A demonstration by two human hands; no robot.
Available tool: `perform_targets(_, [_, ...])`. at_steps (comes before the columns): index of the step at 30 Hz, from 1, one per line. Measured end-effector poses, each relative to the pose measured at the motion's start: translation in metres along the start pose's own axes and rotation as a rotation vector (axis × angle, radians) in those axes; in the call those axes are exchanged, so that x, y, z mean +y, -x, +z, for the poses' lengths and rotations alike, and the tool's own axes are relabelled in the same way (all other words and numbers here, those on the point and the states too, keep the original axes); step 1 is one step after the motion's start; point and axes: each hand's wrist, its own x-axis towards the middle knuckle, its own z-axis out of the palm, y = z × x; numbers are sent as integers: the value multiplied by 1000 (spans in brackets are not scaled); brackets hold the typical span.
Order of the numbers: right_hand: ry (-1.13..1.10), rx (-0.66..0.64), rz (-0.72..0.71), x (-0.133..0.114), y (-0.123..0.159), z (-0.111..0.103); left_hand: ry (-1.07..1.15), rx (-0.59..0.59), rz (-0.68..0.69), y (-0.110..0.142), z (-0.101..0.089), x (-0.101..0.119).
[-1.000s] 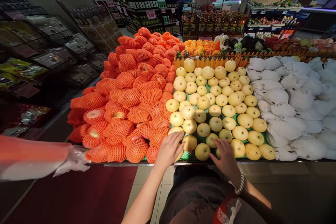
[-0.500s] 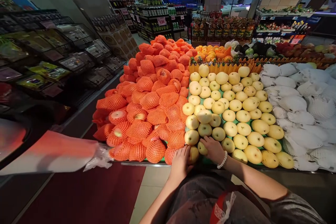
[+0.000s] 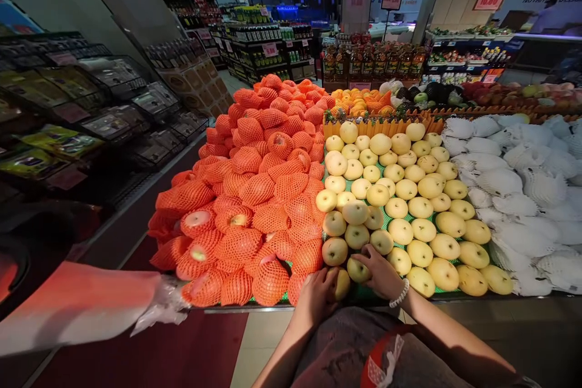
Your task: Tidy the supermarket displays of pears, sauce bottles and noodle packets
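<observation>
At the front edge of the display, my left hand [image 3: 314,297] has its fingers curled over the left side of a round yellow pear [image 3: 342,285]. Just right of it, my right hand [image 3: 382,274], with a beaded bracelet on the wrist, grips another yellow pear [image 3: 358,270] from its right side. Both fruits sit low in the front row, on the green mat, close to each other. Rows of yellow pears [image 3: 421,230] rise behind my hands. The undersides of my fingers are hidden.
Fruits in orange foam nets [image 3: 273,224] are heaped on the left, and white-netted fruits [image 3: 522,218] on the right. A plastic bag roll [image 3: 91,303] juts in at lower left. A low orange fence [image 3: 373,127] edges the pears at the back. Packaged-goods racks [image 3: 91,103] stand farther left.
The view has tilted up slightly, so the display sits lower in the picture. Both hands stay on the same two front pears, with little movement.
</observation>
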Motion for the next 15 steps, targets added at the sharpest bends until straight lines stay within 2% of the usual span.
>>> perform_targets(4, [41,-32,72,-10,6,-11,-52,-83,-21,-3,-12,6])
perform_targets(6, [28,7,68,-13,19,-20,-42,-94,3,-5,-22,7])
perform_targets(8, [-13,113,91,-12,37,-26,-10,-37,47,-10,-34,4])
perform_targets(10, [-18,206,195,-7,58,-24,11,110,82,-18,-48,0])
perform_targets(12, [32,219,299,1,74,-13,7,246,95,-30,-60,0])
perform_targets(13, [62,210,321,4,79,-6,-1,261,91,-37,-64,2])
perform_targets(15, [118,186,322,11,82,5,-39,181,31,-50,-68,8])
